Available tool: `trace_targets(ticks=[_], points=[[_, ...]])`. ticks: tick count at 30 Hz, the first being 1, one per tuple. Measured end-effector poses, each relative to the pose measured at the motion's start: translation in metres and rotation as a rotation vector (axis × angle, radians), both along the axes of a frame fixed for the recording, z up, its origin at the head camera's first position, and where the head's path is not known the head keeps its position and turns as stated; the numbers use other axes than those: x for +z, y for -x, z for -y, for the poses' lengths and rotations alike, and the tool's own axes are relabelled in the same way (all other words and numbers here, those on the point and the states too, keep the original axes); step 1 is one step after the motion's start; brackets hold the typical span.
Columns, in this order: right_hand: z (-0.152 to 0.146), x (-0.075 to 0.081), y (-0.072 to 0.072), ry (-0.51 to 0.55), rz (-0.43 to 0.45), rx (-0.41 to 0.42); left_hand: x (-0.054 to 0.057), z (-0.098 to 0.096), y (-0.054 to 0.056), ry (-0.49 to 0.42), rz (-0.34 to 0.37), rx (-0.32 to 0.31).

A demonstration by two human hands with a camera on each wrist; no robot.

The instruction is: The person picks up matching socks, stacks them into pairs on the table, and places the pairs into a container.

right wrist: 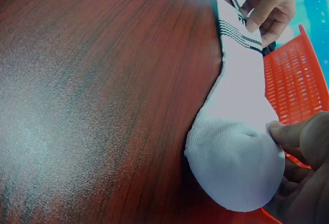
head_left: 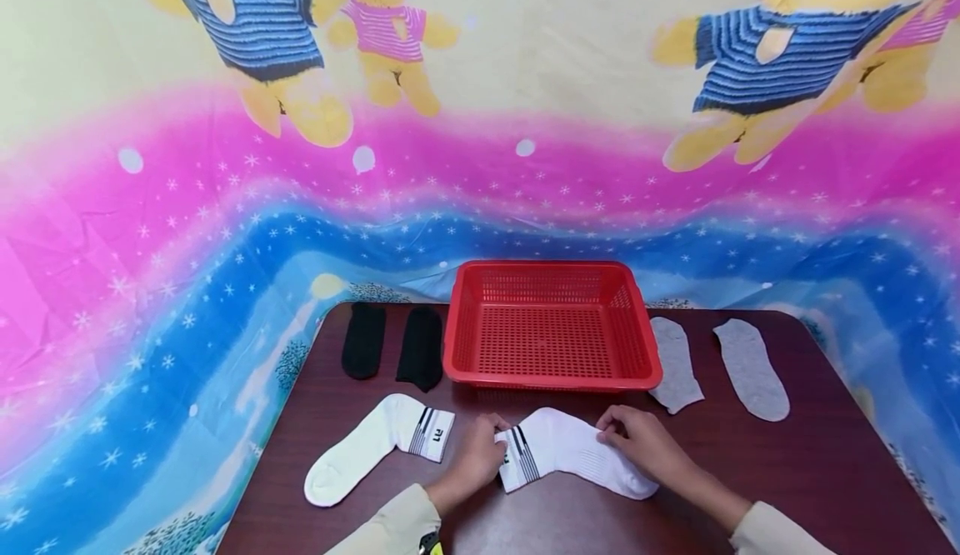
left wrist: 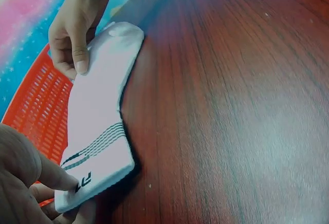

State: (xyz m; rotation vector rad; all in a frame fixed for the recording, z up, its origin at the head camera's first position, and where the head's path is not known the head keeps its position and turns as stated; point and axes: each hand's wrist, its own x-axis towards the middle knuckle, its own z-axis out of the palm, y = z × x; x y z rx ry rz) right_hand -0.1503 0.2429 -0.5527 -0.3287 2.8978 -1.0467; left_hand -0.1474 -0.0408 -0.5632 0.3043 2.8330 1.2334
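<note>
A white sock (head_left: 573,451) with dark stripes and lettering at its cuff stretches between both hands over the table. My left hand (head_left: 477,453) pinches the cuff, thumb on top, as the left wrist view shows. Farther along, toward the toe, my right hand (head_left: 641,438) pinches the sock's upper edge between thumb and fingers. In the right wrist view the rounded toe (right wrist: 236,172) lies nearest the camera. A matching white sock (head_left: 367,447) lies flat on the table to the left of my left hand.
Behind the hands stands a red plastic basket (head_left: 553,383). Left of it lie two black socks, one outer (head_left: 364,341) and one inner (head_left: 421,348). Two grey socks, one inner (head_left: 675,363) and one outer (head_left: 752,369), lie to its right. A patterned cloth (head_left: 480,163) hangs behind the table (head_left: 825,455).
</note>
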Motion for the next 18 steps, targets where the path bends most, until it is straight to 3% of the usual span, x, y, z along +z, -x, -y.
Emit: trace_targets(ticks=[3, 10, 18], points=[[-0.001, -0.002, -0.001, -0.010, -0.021, 0.010, -0.001, 0.000, -0.001, 0.049, -0.054, -0.010], [-0.003, -0.012, 0.000, -0.036, -0.065, 0.024, 0.000, 0.001, -0.002, 0.081, -0.101, -0.049], [0.000, -0.019, -0.004, -0.150, 0.004, -0.027, -0.006, -0.001, -0.004, 0.303, -0.259, -0.079]])
